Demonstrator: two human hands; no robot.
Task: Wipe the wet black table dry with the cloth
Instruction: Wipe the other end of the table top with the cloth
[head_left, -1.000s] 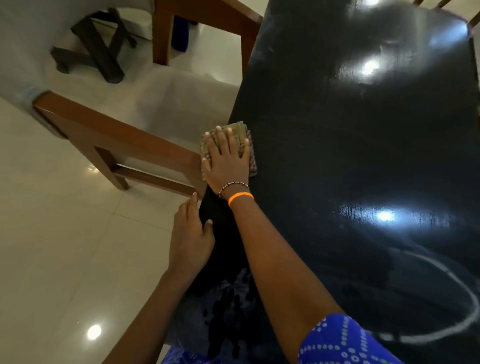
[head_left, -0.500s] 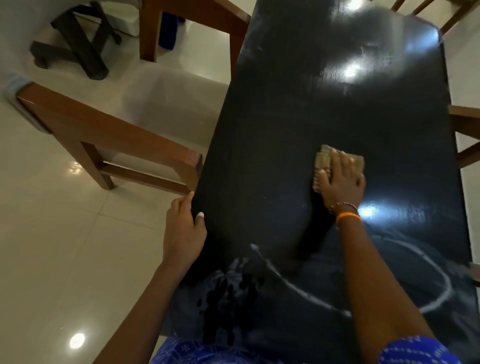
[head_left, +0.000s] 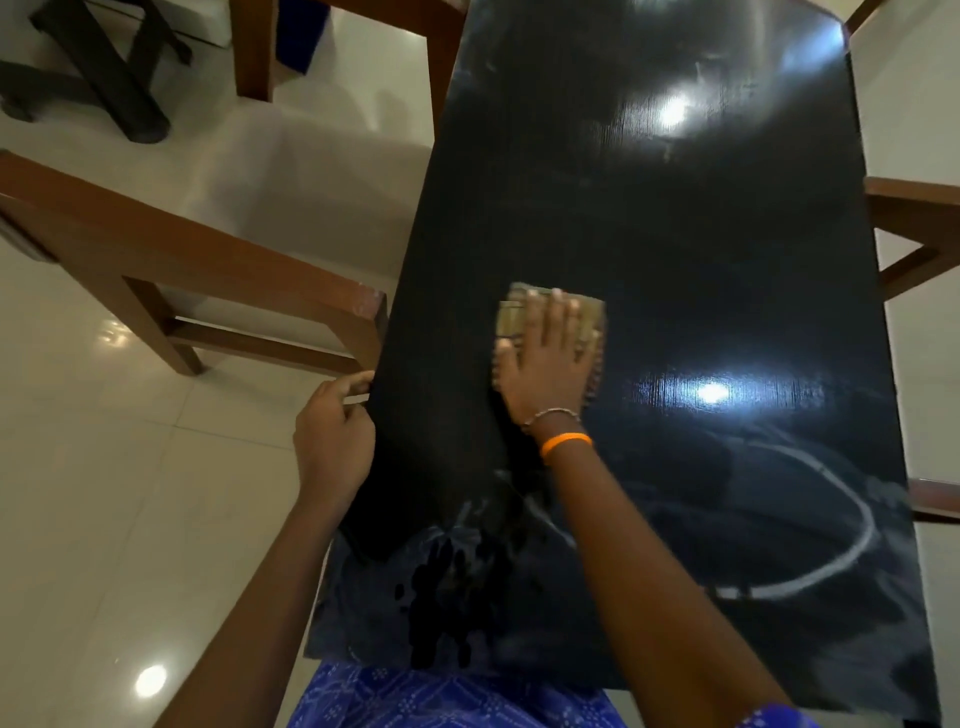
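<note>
1. The floor (head_left: 104, 493) of pale glossy tiles fills the side from 7 to 11 o'clock, with a round glare of light low at 7 o'clock.
2. The black table (head_left: 675, 234) runs from 6 o'clock up to 12 o'clock and takes most of the right half. Its top is shiny; bright light spots sit at 1 and 3 o'clock, and a pale curved streak and smeared patches lie toward 5 o'clock.
3. A brown wooden chair (head_left: 182, 260) stands at 9 o'clock, its corner just beside the table's left edge. Another wooden frame (head_left: 914, 208) shows at 3 o'clock, past the table's right edge.
4. A dark X-shaped stand (head_left: 104, 67) sits on the floor at 11 o'clock.
5. The right hand (head_left: 545, 364) lies flat near the centre, fingers straight and spread, pressing down on the cloth. An orange band (head_left: 566, 444) and a thin bracelet circle its wrist.
6. The left hand (head_left: 332, 436) is at 8 o'clock from the centre, its fingers curled over the table's left edge, gripping it.
7. The cloth (head_left: 587, 317), tan and folded, rests on the tabletop at the centre, under the right hand's fingers.
</note>
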